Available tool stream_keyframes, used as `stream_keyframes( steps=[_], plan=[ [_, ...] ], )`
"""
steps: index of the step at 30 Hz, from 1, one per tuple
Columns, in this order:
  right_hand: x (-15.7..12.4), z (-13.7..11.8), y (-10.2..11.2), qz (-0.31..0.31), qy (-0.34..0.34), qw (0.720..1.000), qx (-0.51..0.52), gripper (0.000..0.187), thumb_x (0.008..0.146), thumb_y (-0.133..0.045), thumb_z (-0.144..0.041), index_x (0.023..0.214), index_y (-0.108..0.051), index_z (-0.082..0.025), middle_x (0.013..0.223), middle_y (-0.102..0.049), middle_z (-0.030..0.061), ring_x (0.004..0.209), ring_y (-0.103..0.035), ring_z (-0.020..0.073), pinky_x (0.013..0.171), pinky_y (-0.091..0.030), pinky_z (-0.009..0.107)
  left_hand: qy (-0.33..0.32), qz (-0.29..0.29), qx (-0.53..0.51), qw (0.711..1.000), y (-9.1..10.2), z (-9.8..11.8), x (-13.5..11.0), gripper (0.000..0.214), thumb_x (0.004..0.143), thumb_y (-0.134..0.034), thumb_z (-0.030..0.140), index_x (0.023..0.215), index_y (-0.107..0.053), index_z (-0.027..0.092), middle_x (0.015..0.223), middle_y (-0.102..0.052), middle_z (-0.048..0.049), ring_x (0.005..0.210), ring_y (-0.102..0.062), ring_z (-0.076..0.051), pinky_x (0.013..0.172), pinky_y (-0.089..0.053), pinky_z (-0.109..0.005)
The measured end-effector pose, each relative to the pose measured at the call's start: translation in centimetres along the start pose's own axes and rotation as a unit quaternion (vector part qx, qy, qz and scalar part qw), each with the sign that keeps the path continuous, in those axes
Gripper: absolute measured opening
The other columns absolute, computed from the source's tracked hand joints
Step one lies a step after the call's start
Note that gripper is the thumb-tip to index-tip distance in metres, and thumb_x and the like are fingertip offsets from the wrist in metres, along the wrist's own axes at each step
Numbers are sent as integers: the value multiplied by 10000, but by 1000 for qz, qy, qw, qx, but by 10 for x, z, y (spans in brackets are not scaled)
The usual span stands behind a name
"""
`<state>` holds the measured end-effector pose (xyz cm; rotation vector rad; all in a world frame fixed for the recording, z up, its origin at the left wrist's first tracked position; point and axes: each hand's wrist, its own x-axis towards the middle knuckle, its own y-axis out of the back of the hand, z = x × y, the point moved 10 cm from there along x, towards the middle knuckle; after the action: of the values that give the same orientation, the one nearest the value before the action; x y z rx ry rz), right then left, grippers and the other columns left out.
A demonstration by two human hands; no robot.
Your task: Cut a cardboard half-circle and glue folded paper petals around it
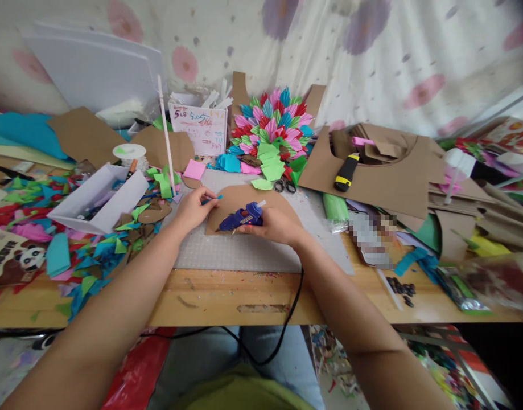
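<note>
My right hand (278,225) is wrapped round a blue glue gun (241,217), with a white glue stick poking from its back and its nozzle pointing left. The gun is over a rounded sheet of brown cardboard (235,196) on a grey cutting mat (201,259). At the cardboard's left edge, my left hand (193,207) pinches a small piece of blue paper (219,197); most of it is hidden by the fingers. A black cord runs from under my right wrist down past the table edge.
Behind the cardboard stands a layered, multicoloured paper flower piece (278,117), with green paper petals (270,165) before it. A white box (101,199) and paper scraps crowd the left. Rightward lie a yellow-black utility knife (347,172), cut cardboard (384,182) and a blurred-out object (372,239).
</note>
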<state>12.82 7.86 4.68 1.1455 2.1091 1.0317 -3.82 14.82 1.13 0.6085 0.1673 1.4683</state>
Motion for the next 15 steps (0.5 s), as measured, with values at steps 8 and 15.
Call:
stream_keyframes(
  steps=[8, 15],
  plan=[
    [0, 2, 1, 1, -10, 1000, -17, 386, 768, -574, -541, 871, -627, -173, 690, -607, 7, 589, -485, 117, 535, -292, 227, 13, 5, 7, 1000, 1, -3, -1, 158, 730, -623, 346, 803, -577, 214, 774, -691, -28, 787, -650, -199, 764, -484, -347],
    [-2, 5, 5, 0, -12, 1000, -23, 411, 763, -571, -560, 880, -630, -170, 705, -611, 12, 598, -482, 122, 548, -295, 234, 9, 12, 0, 1000, 2, -3, -1, 173, 710, -644, 364, 782, -593, 214, 783, -685, -35, 802, -643, -205, 769, -478, -349]
  ],
)
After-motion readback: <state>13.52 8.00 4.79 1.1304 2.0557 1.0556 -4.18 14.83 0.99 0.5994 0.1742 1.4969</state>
